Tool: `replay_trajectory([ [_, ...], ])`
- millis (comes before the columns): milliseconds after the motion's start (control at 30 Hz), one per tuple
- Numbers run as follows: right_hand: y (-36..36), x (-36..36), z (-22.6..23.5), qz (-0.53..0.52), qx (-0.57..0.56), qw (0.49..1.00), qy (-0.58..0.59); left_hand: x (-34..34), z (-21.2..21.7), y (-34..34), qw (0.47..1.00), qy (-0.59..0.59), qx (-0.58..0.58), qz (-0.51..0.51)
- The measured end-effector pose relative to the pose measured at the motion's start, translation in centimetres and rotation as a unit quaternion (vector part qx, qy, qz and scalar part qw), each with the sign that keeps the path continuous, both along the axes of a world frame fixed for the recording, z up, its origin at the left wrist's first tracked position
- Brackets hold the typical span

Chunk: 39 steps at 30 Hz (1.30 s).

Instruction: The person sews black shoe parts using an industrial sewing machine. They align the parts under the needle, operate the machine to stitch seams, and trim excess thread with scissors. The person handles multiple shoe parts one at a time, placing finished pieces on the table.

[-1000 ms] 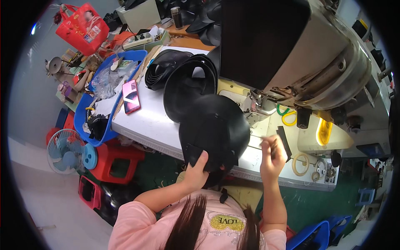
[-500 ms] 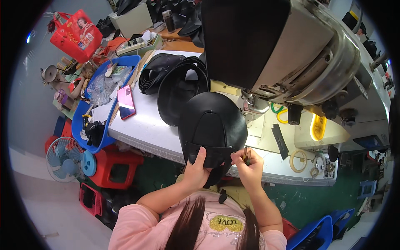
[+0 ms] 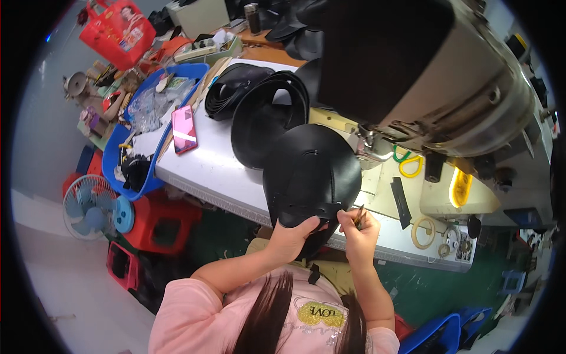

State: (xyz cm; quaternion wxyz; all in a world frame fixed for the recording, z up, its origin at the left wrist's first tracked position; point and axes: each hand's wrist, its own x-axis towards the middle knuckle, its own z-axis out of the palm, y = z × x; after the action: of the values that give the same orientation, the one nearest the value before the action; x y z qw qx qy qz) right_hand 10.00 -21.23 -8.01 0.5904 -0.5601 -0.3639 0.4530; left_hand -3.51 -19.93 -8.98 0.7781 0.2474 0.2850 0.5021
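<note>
A rounded black leather piece (image 3: 306,168) with stitched seams, perhaps a bag part, lies partly over the table's front edge. Across its lower part runs a narrow black strap (image 3: 309,210). My left hand (image 3: 289,241) grips the lower edge, thumb lying on top and the other fingers mostly hidden underneath. At the strap's right end, my right hand (image 3: 361,235) is closed, its thumb and forefinger pinched by the leather's edge. Small thread snips (image 3: 359,217) stick up from that hand, their lower part hidden in the palm. Whether thread is pinched there is too small to tell.
A sewing machine (image 3: 448,88) looms at the upper right. Rolled black leather strips (image 3: 236,88) and a curved black piece (image 3: 250,127) lie behind. A pink phone (image 3: 184,130), blue bin (image 3: 112,171), yellow-handled scissors (image 3: 411,167) and black strip (image 3: 400,200) are around.
My left thumb has swung from pointing up to lying rightward along the leather's lower edge. The leather has turned slightly in my hands. The whole view has shifted a little.
</note>
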Motion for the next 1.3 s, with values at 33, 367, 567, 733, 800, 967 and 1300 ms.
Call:
replay_trajectory([
  [33, -0.1, 0.1, -0.2, -0.004, -0.003, 1.0, -0.006, 0.3, 0.4, 0.1, 0.998, -0.001, -0.065, 0.019],
  [367, 1.2, 1.3, 0.5, 0.063, 0.021, 0.997, 0.04, -0.4, 1.4, 0.3, 0.993, -0.05, -0.102, -0.011],
  [567, 0.8, 2.5, 0.2, 0.189, -0.088, 0.931, 0.298, -0.8, 1.2, 0.7, 0.988, -0.053, -0.104, -0.098],
  [733, 0.4, 3.3, -0.5, 0.15, -0.07, 0.951, 0.261, -0.1, 1.1, 0.6, 0.986, -0.063, -0.13, -0.084],
  [800, 0.4, 3.9, -0.6, 0.141, -0.074, 0.96, 0.23, 0.2, 0.9, 0.4, 0.987, -0.058, -0.122, -0.084],
  [967, 0.5, 5.4, 0.5, 0.123, -0.041, 0.97, 0.205, -0.8, -0.4, -0.6, 0.951, -0.075, -0.088, -0.286],
  [1300, 0.0, 4.5, 2.2, 0.121, -0.048, 0.969, 0.211, -2.2, 3.1, 1.7, 0.559, 0.429, 0.706, 0.067],
])
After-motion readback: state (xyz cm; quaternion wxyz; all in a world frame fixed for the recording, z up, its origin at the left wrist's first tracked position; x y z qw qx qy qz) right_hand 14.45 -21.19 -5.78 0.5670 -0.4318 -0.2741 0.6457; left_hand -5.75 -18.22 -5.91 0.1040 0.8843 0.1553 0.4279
